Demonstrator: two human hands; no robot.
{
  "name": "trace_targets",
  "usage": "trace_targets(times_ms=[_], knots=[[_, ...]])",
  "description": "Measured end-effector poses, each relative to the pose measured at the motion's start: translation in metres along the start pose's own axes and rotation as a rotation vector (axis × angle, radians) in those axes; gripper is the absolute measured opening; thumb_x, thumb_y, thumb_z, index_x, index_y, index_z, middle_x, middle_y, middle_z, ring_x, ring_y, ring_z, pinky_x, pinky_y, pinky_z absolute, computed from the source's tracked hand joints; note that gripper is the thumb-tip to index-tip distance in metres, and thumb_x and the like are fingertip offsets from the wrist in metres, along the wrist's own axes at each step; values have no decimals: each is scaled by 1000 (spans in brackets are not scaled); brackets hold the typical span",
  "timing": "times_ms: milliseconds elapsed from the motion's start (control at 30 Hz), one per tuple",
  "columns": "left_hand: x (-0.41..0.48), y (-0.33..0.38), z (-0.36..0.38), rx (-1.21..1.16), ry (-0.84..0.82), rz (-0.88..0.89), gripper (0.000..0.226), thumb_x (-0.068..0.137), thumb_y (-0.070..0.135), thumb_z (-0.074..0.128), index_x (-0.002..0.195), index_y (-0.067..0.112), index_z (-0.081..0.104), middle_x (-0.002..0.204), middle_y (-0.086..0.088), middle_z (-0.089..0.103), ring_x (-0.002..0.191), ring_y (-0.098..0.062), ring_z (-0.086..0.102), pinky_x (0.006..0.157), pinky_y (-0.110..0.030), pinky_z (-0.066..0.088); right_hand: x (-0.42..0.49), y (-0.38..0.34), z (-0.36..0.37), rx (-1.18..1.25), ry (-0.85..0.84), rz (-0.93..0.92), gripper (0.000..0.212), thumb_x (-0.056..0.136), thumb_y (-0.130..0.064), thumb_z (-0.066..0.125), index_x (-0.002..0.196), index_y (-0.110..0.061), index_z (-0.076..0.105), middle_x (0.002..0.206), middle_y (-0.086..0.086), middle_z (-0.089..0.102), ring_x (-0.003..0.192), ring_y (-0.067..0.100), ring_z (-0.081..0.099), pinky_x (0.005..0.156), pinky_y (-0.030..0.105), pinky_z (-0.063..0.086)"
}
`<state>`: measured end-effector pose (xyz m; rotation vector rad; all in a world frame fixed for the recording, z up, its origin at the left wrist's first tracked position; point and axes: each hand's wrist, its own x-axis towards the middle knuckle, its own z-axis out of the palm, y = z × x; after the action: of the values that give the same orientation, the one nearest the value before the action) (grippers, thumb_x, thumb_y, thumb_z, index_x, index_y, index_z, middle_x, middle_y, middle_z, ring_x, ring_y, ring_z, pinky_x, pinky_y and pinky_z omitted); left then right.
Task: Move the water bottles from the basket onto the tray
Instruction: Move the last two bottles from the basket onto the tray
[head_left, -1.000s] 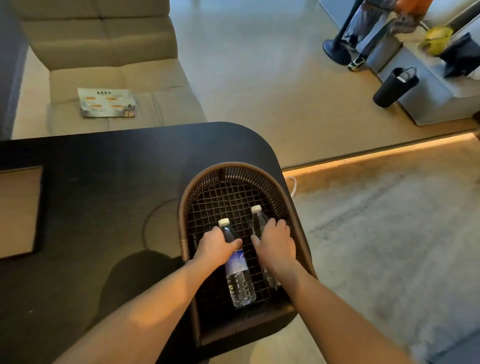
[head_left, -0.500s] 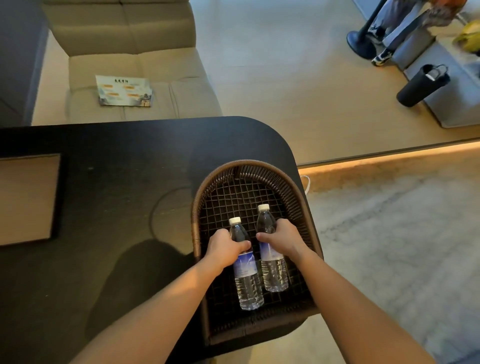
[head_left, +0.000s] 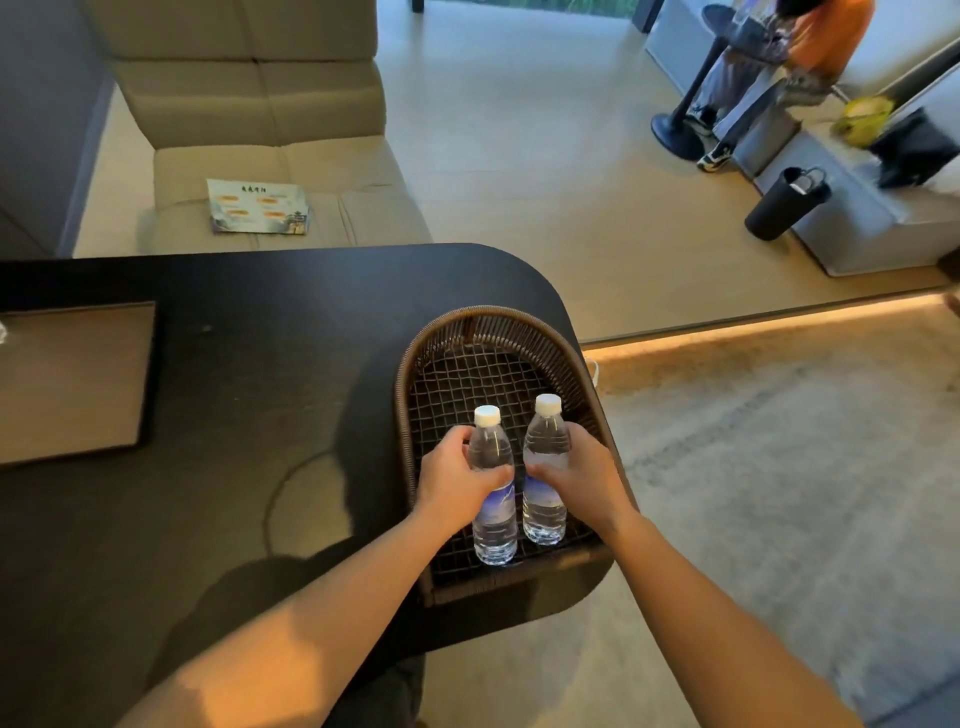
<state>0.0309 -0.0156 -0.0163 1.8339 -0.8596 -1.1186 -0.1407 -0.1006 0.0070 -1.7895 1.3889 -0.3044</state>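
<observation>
A dark woven basket (head_left: 436, 332) with a wire-mesh bottom sits at the black table's right end. Two clear water bottles with white caps and blue labels are inside it. My left hand (head_left: 449, 483) is wrapped around the left bottle (head_left: 493, 519), and my right hand (head_left: 584, 475) grips the right bottle (head_left: 544, 447). Both bottles are tilted up, caps pointing away from me, their bases low over the basket's near end. A flat brown tray (head_left: 72, 379) with a dark rim lies on the table at the far left, partly cut off by the frame edge.
The black table (head_left: 234, 364) has a rounded right corner just beyond the basket. A beige sofa (head_left: 260, 130) with a printed leaflet (head_left: 258, 206) stands behind it. To the right are a grey rug, a black cylindrical bag (head_left: 784, 202) and a person by a stand.
Both hands closed around the bottles, which lay flat in the basket a second ago, and have raised them to a tilted, near-upright pose. The view has shifted slightly.
</observation>
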Motion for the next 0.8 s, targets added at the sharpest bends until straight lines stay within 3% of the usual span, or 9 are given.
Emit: trace_targets(times_ms=[67, 167, 300, 400, 533, 633, 800], knots=[[-15, 3, -5, -9, 27, 85, 50, 74, 24, 89, 116, 23, 63, 99, 7, 74, 92, -4, 70, 83, -34, 60, -20, -8, -1, -16, 77, -79, 45, 84, -19, 82, 125, -21, 63, 113, -5, 70, 108, 10, 65, 96, 34, 52], [-38, 11, -16, -23, 73, 231, 50, 77, 27, 88, 120, 22, 63, 104, 9, 74, 95, 0, 70, 82, -25, 59, -46, -25, -3, 29, 176, -165, 42, 85, -17, 81, 123, -22, 63, 113, -4, 71, 107, 11, 66, 96, 40, 55], [-68, 31, -45, -72, 138, 398, 51, 77, 19, 88, 121, 27, 62, 103, 13, 74, 97, 3, 70, 82, -18, 57, -75, -58, -7, 85, 229, -251, 44, 85, -19, 80, 121, -32, 59, 114, -8, 69, 105, 5, 65, 94, 36, 56], [-90, 44, -75, -29, 215, 483, 54, 76, 20, 89, 118, 39, 61, 100, 19, 72, 96, 5, 69, 82, -16, 55, -93, -84, -3, 83, 229, -328, 48, 85, -20, 81, 127, -27, 59, 120, -5, 69, 111, 10, 64, 96, 36, 53], [-114, 43, -124, 7, 311, 452, 56, 74, 25, 90, 123, 31, 65, 112, 7, 74, 101, -7, 69, 87, -29, 57, -112, -122, 18, 88, 222, -391, 53, 82, -22, 84, 128, -20, 59, 122, -3, 66, 112, 14, 63, 97, 34, 51], [-128, 31, -161, 35, 378, 412, 54, 71, 24, 92, 116, 34, 64, 109, 9, 71, 98, -9, 68, 87, -31, 56, -121, -149, 46, 109, 192, -433, 55, 79, -22, 86, 123, -31, 53, 116, -9, 62, 107, 9, 60, 93, 29, 48], [-144, -4, -226, 61, 475, 335, 53, 69, 23, 93, 111, 36, 62, 101, 15, 68, 94, -7, 67, 84, -28, 54, -121, -191, 104, 126, 123, -473, 56, 79, -20, 87, 124, -28, 54, 114, -9, 61, 103, 9, 60, 90, 27, 48]])
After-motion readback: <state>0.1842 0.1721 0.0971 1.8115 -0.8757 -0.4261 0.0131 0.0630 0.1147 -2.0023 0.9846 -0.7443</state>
